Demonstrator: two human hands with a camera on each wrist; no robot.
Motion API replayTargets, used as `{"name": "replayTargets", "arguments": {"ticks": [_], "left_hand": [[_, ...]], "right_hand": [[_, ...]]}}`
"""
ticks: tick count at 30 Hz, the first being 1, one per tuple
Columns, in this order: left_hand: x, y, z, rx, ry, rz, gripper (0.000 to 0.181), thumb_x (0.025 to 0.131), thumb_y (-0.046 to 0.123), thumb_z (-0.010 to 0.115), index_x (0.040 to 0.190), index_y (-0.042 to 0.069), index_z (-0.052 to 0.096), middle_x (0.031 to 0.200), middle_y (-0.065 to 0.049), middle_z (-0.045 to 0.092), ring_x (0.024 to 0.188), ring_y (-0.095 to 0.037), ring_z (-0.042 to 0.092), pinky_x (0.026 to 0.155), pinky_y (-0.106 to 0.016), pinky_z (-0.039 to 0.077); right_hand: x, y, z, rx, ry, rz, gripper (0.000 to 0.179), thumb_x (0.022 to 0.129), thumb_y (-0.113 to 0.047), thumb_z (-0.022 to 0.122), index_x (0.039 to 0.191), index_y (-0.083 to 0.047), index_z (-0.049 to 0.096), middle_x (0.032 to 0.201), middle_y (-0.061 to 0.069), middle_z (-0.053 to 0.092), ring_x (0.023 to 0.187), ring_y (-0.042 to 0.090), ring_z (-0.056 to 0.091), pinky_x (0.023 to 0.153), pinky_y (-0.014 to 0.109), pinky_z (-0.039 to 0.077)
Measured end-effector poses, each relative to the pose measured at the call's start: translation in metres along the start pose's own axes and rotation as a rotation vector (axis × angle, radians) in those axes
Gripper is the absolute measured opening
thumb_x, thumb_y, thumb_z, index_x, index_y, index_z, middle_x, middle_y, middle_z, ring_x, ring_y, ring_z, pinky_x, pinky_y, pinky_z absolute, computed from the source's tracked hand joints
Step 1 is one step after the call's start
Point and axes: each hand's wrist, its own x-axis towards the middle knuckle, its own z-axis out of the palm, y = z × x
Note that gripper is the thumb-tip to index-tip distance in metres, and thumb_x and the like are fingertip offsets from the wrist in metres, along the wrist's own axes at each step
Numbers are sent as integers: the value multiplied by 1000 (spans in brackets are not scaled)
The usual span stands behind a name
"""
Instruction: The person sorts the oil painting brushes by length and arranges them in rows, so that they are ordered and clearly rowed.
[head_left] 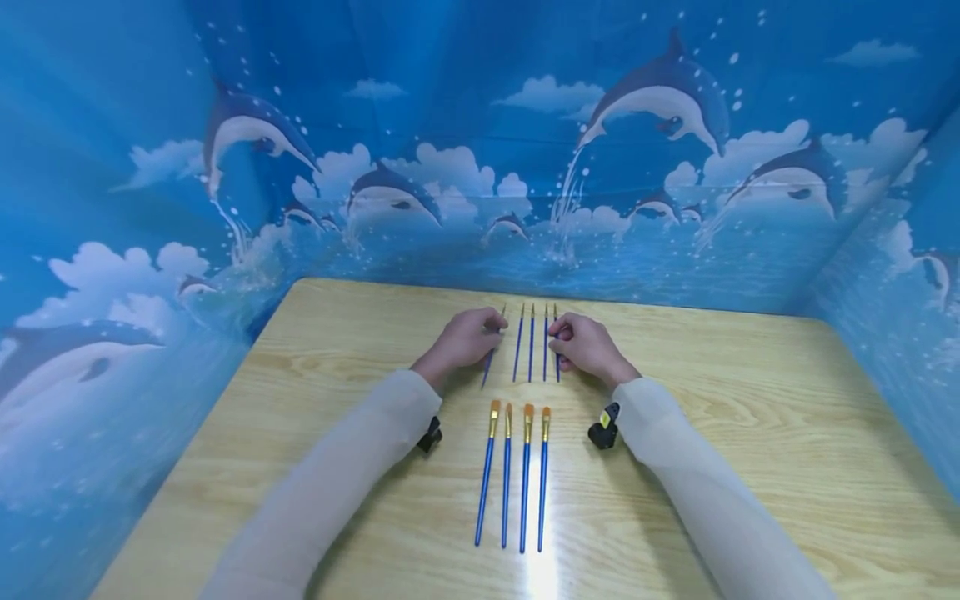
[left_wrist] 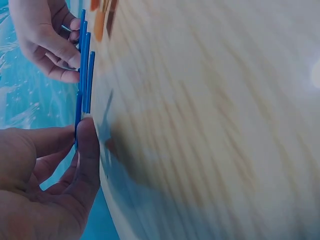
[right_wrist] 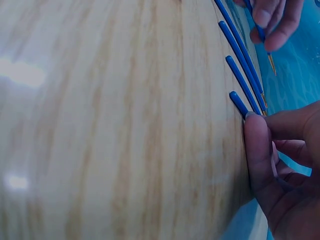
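My left hand (head_left: 471,335) pinches a thin blue paintbrush (head_left: 488,369) between thumb and fingers, its fine tip pointing away from me. In the right wrist view this brush's gold ferrule (right_wrist: 271,62) shows below the left fingers. Another thin paintbrush (right_wrist: 238,104), the rightmost of the row, is pinched by my right hand (head_left: 588,343) and lies at the table surface. Between the hands, three more thin paintbrushes (head_left: 532,346) lie side by side, tips toward the back. Part of each held brush is hidden behind the fingers.
Nearer to me lies a row of several larger blue paintbrushes (head_left: 526,475) with orange bristles and gold ferrules, heads toward the back. All rest on a light wooden table (head_left: 750,417). A blue dolphin-print curtain (head_left: 465,125) stands behind the table and at its sides.
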Motion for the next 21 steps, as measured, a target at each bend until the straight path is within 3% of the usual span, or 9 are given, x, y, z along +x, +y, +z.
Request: {"name": "replayTargets", "arguments": {"ticks": [6, 11, 21], "left_hand": [[12, 7, 12, 0, 19, -31, 28, 108, 14, 67, 136, 12, 70, 138, -9, 70, 113, -23, 69, 96, -39, 61], [18, 8, 17, 41, 42, -44, 27, 108, 13, 67, 134, 12, 70, 137, -9, 71, 122, -24, 67, 107, -41, 57], [16, 12, 18, 157, 65, -36, 33, 104, 13, 72, 137, 11, 72, 138, -9, 66, 132, -27, 62, 117, -45, 50]], "right_hand": [[1, 1, 2, -1, 11, 8, 19, 110, -10, 63, 127, -1, 64, 102, 10, 59, 71, 15, 68, 68, 32, 63], [0, 2, 3, -8, 14, 7, 20, 110, -9, 63, 128, -1, 64, 103, 11, 59, 71, 15, 69, 68, 31, 64], [0, 1, 2, -4, 7, -6, 20, 110, -9, 62, 128, 0, 63, 103, 12, 60, 71, 15, 69, 68, 32, 64]]}}
